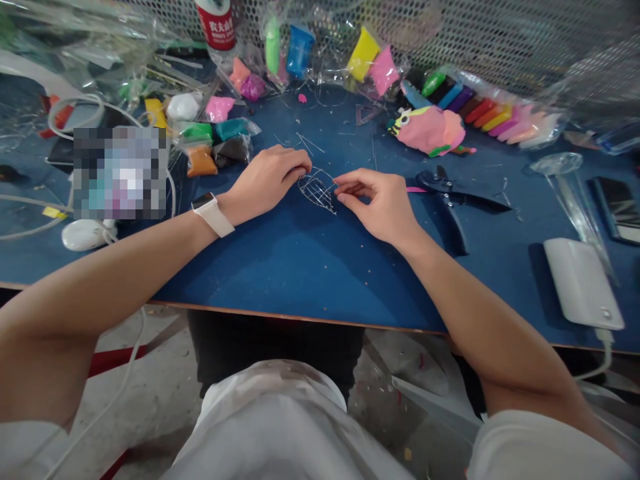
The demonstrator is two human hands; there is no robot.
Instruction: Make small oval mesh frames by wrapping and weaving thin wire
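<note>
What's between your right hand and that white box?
Dark blue pliers lie between the right hand and the white box, seen in the head view.

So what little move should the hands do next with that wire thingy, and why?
Maybe the right hand should gently press in the wire ends at the lower tip of the leaf-shaped, silvery wire frame: they seem to poke out there, that hand is close by, and the left hand holds the frame's upper left.
</note>
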